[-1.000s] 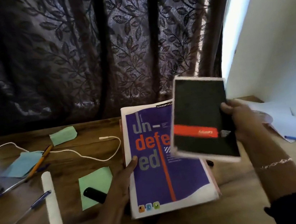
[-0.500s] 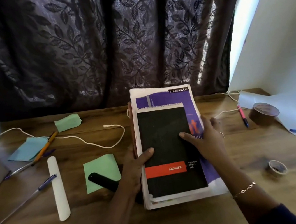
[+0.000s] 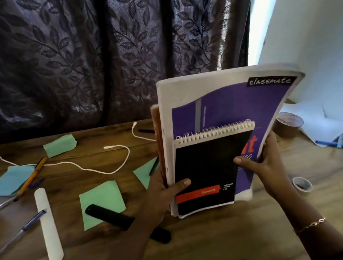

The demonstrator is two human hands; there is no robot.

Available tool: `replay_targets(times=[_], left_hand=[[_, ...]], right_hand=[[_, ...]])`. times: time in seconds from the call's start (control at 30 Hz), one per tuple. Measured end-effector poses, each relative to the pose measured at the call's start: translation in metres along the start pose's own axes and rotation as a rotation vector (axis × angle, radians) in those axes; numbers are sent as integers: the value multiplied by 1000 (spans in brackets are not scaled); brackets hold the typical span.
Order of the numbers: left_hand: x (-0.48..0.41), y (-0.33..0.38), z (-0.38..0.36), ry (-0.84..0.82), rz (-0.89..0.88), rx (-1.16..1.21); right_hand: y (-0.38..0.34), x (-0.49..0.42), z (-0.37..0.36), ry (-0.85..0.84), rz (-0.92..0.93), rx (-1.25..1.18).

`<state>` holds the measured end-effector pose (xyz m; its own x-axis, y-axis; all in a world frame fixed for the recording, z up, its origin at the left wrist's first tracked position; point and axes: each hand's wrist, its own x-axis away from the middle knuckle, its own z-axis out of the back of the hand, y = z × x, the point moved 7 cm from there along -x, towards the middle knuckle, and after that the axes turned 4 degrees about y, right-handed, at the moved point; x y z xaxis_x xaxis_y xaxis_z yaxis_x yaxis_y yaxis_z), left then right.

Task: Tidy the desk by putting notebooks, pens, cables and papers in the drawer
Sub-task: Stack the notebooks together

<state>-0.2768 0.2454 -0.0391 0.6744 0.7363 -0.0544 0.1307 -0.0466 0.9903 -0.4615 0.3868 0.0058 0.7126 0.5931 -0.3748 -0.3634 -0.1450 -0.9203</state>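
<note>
1 head-worn wide-angle view, facing forward and down.
It looks from above the near edge of the wooden desk (image 3: 203, 245) across to the dark leaf-patterned curtain (image 3: 90, 53) behind it; the left hand (image 3: 163, 194) and right hand (image 3: 267, 167) sit close under the lens, near mid-frame, arms entering from the bottom edge.
</note>
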Motion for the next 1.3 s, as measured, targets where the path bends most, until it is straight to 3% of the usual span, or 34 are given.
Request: replay_targets(times=[0.33,0.67,1.03,1.3], left_hand=[[7,-13,2,130,-39,-245],[12,-13,1,166,-58,-333],[41,10,-30,406,-87,-368],[50,-45,-51,475,211,-451]], right_hand=[[24,14,-5,-31,-56,-28],[43,23,-6,0,-61,37],[20,31,33,92,-161,178],[60,59,62,97,-457,497]])
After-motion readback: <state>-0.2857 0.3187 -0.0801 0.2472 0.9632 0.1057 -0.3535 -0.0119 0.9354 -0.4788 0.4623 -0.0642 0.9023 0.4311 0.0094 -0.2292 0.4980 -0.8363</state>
